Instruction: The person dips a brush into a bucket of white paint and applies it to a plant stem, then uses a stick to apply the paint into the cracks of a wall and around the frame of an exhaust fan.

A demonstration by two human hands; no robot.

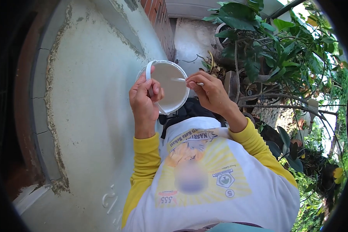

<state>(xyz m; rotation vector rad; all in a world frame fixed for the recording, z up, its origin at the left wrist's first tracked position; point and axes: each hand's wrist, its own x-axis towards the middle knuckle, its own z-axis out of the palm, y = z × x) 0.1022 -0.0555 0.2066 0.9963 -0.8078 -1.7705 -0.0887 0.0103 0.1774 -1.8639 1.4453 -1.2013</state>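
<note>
A round white bucket (pixel 187 93) with pale greyish-white liquid (pixel 169 83) inside is held in front of my body. My left hand (pixel 144 96) is closed around its white bail handle (pixel 148 70), at the bucket's left side. Over the right rim, my right hand (pixel 209 92) pinches a thin white stick (pixel 179 79). One end of the stick points in over the liquid, and the other pokes out past my fingers. The stick's middle is hidden by the fingertips.
A pale plastered wall (pixel 92 89) with rough cement edges rises close on my left, with red brick (pixel 155 13) beyond it. Leafy plants (pixel 255 50) and bare branches crowd the right side. A concrete floor strip (pixel 189 40) lies ahead.
</note>
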